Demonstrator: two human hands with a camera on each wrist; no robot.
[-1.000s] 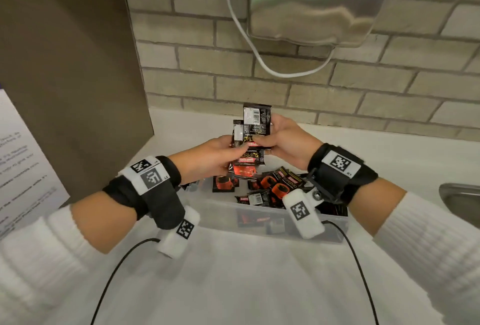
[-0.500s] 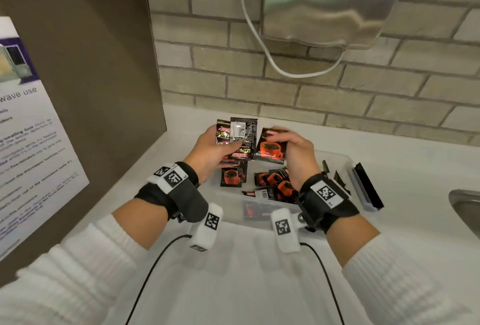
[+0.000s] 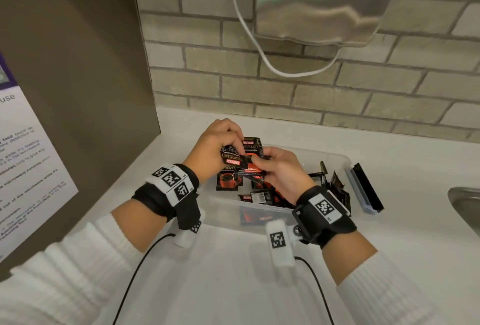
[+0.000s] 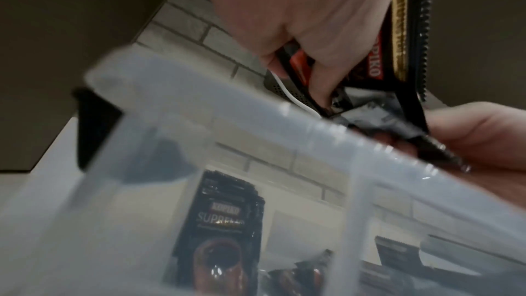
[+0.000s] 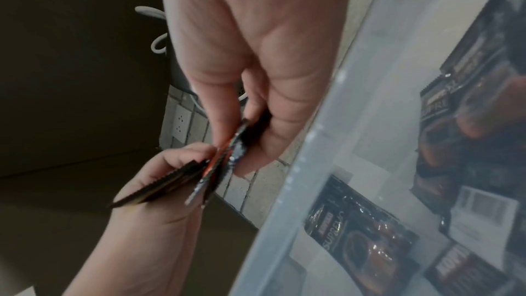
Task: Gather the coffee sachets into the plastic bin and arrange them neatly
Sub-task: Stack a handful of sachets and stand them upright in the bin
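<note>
Several coffee sachets (image 3: 240, 160) are pinched in a loose fan between the curled fingers of the left hand (image 3: 211, 147) and right hand (image 3: 281, 171), just above the plastic bin (image 3: 335, 158), where more lie jumbled below the fingertips. Squaring their edges between both thumbs before lowering them should help, since the glossy packets would likely slide apart.

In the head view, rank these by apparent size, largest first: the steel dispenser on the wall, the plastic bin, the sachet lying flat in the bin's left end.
1. Steel dispenser, though partly cut off.
2. Plastic bin, partly hidden by the hands.
3. Flat sachet, plainly smallest.
</note>
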